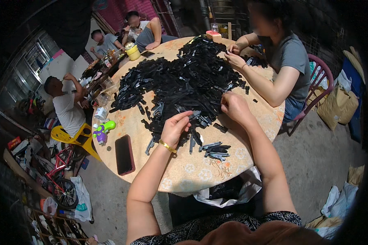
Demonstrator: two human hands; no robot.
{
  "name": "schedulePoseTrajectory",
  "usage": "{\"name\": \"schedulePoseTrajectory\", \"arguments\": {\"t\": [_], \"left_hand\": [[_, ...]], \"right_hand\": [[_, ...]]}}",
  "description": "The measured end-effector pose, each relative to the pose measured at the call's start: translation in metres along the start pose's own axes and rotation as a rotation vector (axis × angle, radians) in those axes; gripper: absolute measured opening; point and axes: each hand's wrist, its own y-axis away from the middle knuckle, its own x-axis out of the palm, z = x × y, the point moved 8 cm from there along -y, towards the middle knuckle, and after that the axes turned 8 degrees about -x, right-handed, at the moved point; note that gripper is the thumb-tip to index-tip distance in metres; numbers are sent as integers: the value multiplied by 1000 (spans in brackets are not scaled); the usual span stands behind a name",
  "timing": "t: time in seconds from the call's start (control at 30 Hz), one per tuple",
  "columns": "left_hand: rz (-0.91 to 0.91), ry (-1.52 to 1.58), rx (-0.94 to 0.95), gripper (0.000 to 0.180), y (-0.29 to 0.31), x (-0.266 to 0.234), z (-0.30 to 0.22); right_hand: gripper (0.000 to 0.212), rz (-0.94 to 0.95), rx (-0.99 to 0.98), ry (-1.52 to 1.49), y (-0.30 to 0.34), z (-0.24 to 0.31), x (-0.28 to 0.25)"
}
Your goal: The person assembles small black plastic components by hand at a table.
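A large heap of black and grey narrow plastic parts [180, 81] spreads over the round table [180, 171]. At the heap's near edge, my left hand [176, 130] pinches a grey narrow plastic part [195, 114] between thumb and fingers. To its right, my right hand [236, 108] is closed, fingertips down beside the heap's right edge. Whatever those fingers hold, if anything, is hidden. Between my forearms lies a small separate group of grey and black parts [215, 150], roughly lined up.
Left of my left forearm lie a phone [124, 155] and a green-purple toy [103, 131]. A white bag [233, 196] with dark contents hangs below the near edge. Across to the right, a person [284, 61] handles parts. A yellow-lidded container [132, 51] stands far left.
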Motion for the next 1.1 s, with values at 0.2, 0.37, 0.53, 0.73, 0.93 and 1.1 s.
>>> {"name": "schedulePoseTrajectory", "arguments": {"t": [0.2,0.37,0.53,0.73,0.93,1.1], "left_hand": [[11,-61,-10,28,1,1,1],[42,-62,-35,29,3,3,1],[64,-37,-78,32,1,3,6],[69,-32,-75,34,3,3,2],[138,-27,-79,38,4,7,6],[223,2,-76,38,10,28,7]], "right_hand": [[25,66,-231,131,5,15,-3],[26,177,-36,72,10,-12,6],[18,68,-77,0,1,-10,-6],[25,524,-22,112,25,-16,11],[27,136,-214,-241,5,30,-4],[27,-91,-633,-298,17,94,-9]]}}
